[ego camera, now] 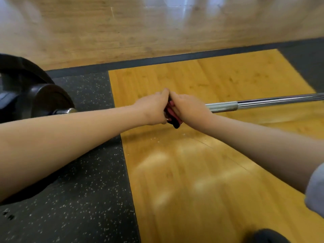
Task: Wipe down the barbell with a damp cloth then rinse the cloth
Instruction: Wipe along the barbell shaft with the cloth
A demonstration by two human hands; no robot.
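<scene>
1. While they squeeze side by side, the left grip (154,107) and right grip (190,108) hold the red cloth (172,116) on the barbell (263,100).
2. Black plates (47,100) sit at its left end.
3. Yellow wood floor (192,172) lies underneath.

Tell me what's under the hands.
A red and black cloth shows between the left hand and right hand, gripped by both. The bar stretch beneath it is covered; whether the cloth wraps fully around cannot be seen.
</scene>
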